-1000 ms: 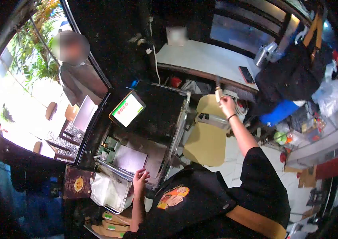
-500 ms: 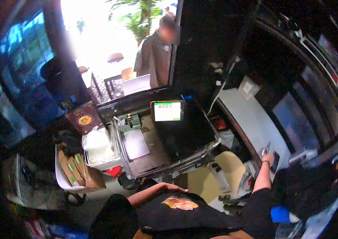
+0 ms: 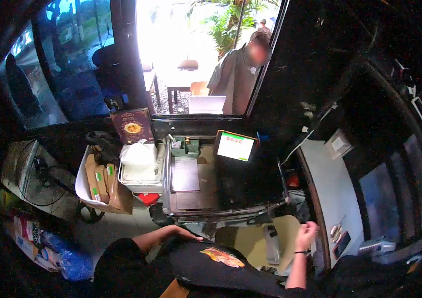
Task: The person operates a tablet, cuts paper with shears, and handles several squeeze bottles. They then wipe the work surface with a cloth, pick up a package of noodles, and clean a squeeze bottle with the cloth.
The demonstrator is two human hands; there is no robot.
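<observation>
My left hand (image 3: 191,235) lies flat on the black shirt at my lap, fingers extended, holding nothing that shows. My right hand (image 3: 307,235) is raised beside the shelf, above the beige seat (image 3: 241,243). Its fingers are curled together and no object shows in them. Just right of it, a pair of metal scissors or a similar tool (image 3: 336,232) and a dark phone (image 3: 341,245) lie on the light shelf (image 3: 328,184).
Ahead is a counter with a lit tablet (image 3: 236,147), a spiral notebook (image 3: 185,175) and a green box (image 3: 186,147). Left stand a menu board (image 3: 132,126), a white basket (image 3: 144,176) and a bin (image 3: 83,181) of cardboard. Outside the window, a person (image 3: 236,77) leans over.
My right hand has left the tool and phone on the shelf and moved leftward. The view has turned, and the person outside leans further forward.
</observation>
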